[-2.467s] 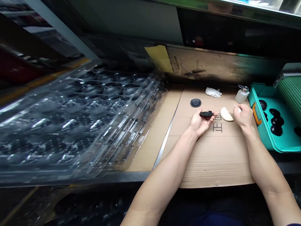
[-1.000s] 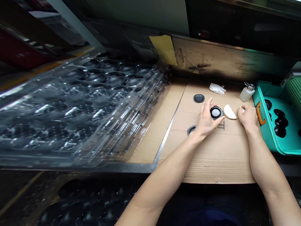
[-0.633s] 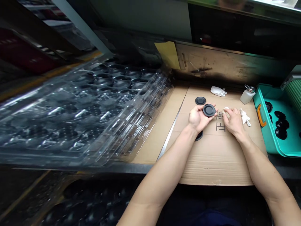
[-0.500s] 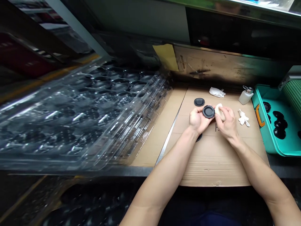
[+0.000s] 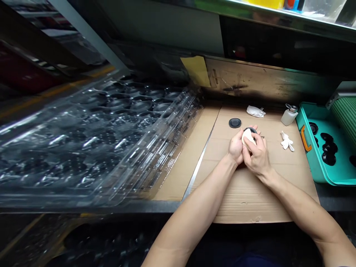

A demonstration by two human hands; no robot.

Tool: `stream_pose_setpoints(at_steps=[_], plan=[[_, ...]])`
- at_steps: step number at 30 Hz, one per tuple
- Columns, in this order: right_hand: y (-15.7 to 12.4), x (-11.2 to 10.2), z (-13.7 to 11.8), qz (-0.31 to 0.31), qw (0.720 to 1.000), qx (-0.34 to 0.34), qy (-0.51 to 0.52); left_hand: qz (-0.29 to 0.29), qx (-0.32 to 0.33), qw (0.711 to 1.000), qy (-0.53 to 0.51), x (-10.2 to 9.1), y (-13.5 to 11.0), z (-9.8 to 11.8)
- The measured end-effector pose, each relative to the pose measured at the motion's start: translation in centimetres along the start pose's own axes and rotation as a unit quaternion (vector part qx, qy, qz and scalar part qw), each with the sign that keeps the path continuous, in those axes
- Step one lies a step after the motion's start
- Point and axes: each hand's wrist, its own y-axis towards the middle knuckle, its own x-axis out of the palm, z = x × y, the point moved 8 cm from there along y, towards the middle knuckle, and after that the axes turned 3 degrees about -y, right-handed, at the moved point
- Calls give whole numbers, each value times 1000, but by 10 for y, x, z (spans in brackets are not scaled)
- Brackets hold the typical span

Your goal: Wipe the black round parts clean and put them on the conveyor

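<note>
The person's left hand [image 5: 236, 146] and right hand [image 5: 257, 155] meet close together above a sheet of flattened cardboard [image 5: 264, 200] lying on the worktop [image 5: 97, 209]. The left hand curls upward and grips a black rubber disc [image 5: 250, 129], of which only the upper rim shows past the fingers. The right hand is clenched around a cream-white pad [image 5: 247, 137], foam by the look of it, and presses it against the disc. Just ahead of the left hand, a second black disc [image 5: 235, 123] lies flat on the cardboard. To the right of the right hand lies a small twist of white cloth [image 5: 286, 141]. Farther ahead of the hands, a crumpled white wipe [image 5: 255, 111] sits near the cardboard's far edge, with a plastic dispensing bottle [image 5: 289, 115] with a metal top standing to its right. Well to the right of the hands, a teal tray [image 5: 313, 167] with an orange handle [image 5: 306, 138] holds more black discs [image 5: 329, 148]. Well to the left, stacked clear plastic blister trays [image 5: 97, 141] cover the worktop.
</note>
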Motion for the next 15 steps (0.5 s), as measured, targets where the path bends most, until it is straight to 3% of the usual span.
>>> stream_pose_setpoints(at_steps=[4,8,11,15], plan=[[0,-7,7,30,998,43,-18,-4,6,1000,2,0,0,2],[-3,-1,0,-12,1000,-18,-3,3,-11,1000,14,-3,0,2],[-6,-4,7,7,1000,8,-17,11,6,1000,22,-7,2,8],[-6,2,7,-31,999,-36,-17,22,10,1000,17,-12,4,13]])
